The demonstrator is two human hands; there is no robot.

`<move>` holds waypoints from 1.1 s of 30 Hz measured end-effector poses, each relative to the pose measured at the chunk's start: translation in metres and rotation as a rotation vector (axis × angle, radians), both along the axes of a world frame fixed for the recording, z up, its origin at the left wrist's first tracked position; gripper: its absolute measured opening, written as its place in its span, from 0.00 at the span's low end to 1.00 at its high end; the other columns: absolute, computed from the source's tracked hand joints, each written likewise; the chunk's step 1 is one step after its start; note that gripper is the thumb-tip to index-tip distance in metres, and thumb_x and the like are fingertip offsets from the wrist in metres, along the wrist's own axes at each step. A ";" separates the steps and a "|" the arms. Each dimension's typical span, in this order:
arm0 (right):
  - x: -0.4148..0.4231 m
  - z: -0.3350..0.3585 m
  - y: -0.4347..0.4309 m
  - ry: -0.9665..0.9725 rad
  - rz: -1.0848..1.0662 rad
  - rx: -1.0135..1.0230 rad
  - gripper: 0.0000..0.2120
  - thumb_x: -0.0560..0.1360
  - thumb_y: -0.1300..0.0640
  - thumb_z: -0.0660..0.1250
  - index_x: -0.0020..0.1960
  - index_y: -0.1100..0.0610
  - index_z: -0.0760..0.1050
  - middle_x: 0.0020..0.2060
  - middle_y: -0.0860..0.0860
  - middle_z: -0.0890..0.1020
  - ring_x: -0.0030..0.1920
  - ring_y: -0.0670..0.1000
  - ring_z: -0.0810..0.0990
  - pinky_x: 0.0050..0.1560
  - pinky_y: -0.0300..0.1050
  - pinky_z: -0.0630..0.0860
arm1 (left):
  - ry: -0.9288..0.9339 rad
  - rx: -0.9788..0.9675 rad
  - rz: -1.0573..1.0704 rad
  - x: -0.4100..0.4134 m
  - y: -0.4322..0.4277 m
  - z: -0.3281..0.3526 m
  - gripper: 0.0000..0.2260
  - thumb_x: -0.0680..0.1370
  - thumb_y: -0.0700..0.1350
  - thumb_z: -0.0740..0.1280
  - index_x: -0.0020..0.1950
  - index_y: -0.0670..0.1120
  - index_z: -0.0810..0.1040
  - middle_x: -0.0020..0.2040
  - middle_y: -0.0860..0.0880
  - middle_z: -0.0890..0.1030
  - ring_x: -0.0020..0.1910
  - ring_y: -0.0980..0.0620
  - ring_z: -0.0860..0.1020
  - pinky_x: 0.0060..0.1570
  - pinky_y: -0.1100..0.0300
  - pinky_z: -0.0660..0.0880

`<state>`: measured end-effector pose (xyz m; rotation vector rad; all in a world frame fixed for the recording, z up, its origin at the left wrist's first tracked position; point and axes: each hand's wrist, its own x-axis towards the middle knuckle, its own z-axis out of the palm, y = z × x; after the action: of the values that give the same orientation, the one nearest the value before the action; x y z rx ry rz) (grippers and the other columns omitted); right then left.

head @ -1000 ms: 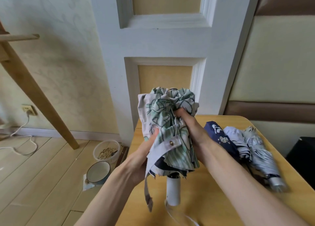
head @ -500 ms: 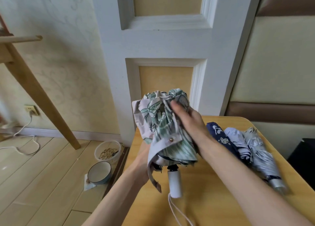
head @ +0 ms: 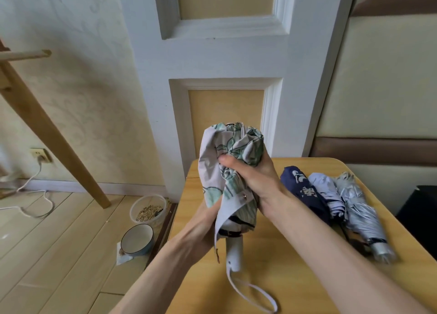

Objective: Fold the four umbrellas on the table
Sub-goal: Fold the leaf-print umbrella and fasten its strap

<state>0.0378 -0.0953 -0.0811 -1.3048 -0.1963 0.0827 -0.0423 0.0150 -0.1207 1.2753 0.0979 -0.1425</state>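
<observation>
head | right hand (head: 253, 181): fingers curled round floral umbrella (head: 234, 143), upright over worktop (head: 295, 278) | left hand (head: 201, 221): fingers hidden behind cloth, grip unclear | strap (head: 233, 203) just below right fingers, seemingly unfastened | three umbrellas (head: 328, 195) right of fingers look folded | judged: last one, wrapping left

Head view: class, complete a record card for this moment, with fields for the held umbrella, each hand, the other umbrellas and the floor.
Held umbrella: floral umbrella, upright above the table, canopy bunched, white handle pointing down, strap hanging loose
Right hand: grips the upper canopy, thumb across the fabric
Left hand: holds the lower canopy, fingers mostly hidden
Other umbrellas: navy umbrella, pale umbrella, silver umbrella, collapsed, lying side by side on the table
Floor: bowl and tub of seeds
</observation>
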 end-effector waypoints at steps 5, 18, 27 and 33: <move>-0.008 0.002 -0.001 -0.035 0.132 -0.064 0.26 0.73 0.60 0.80 0.69 0.54 0.77 0.58 0.51 0.88 0.58 0.52 0.87 0.59 0.49 0.83 | 0.020 0.025 -0.095 0.003 -0.002 -0.004 0.14 0.81 0.47 0.72 0.65 0.44 0.83 0.57 0.43 0.87 0.52 0.45 0.87 0.49 0.53 0.83; 0.024 -0.009 -0.066 -0.100 -0.027 -0.413 0.08 0.79 0.59 0.75 0.58 0.54 0.85 0.43 0.48 0.90 0.40 0.49 0.87 0.49 0.44 0.84 | -0.068 0.060 0.245 0.019 0.043 -0.011 0.15 0.79 0.40 0.73 0.66 0.43 0.83 0.57 0.39 0.87 0.51 0.37 0.86 0.45 0.50 0.83; 0.012 -0.024 -0.085 0.125 0.121 -0.205 0.27 0.72 0.35 0.78 0.63 0.51 0.81 0.52 0.47 0.89 0.55 0.49 0.87 0.57 0.47 0.82 | -0.041 0.005 0.165 0.022 0.037 -0.017 0.17 0.73 0.41 0.76 0.59 0.37 0.82 0.43 0.41 0.86 0.33 0.46 0.83 0.32 0.59 0.79; -0.003 -0.021 -0.058 0.112 0.227 -0.166 0.22 0.70 0.48 0.82 0.62 0.48 0.84 0.54 0.41 0.88 0.58 0.42 0.86 0.66 0.45 0.78 | -0.084 0.147 0.090 0.028 0.011 -0.025 0.12 0.79 0.39 0.73 0.63 0.43 0.82 0.53 0.42 0.88 0.44 0.44 0.86 0.39 0.56 0.80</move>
<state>0.0347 -0.1533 -0.1024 -1.4343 -0.2455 0.3714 -0.0143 0.0256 -0.1454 1.4190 0.0944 -0.0041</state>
